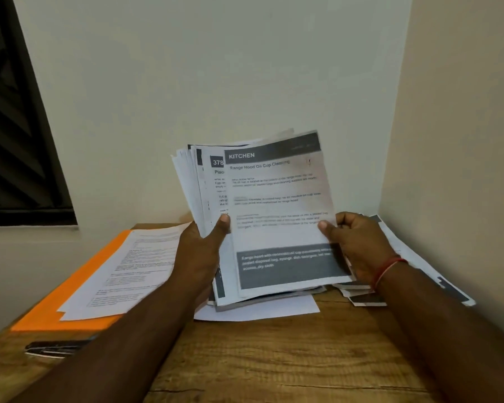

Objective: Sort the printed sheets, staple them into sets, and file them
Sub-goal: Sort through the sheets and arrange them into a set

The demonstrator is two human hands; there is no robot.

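I hold a fanned stack of printed sheets [204, 181] upright above the wooden table [274, 353]. My left hand [204, 251] grips the stack's left side, thumb across the front. My right hand [352, 242] pinches the right edge of the front sheet [280, 205], headed "KITCHEN", which is shifted right of the rest. A black and silver stapler [56, 349] lies on the table at the near left. An orange folder [70, 301] lies at the left with printed sheets [128, 269] on top of it.
More printed sheets [425, 269] are spread along the right wall, and a blank sheet [259, 311] lies under the held stack. Walls close the table at the back and right. A dark window [15, 126] is on the left.
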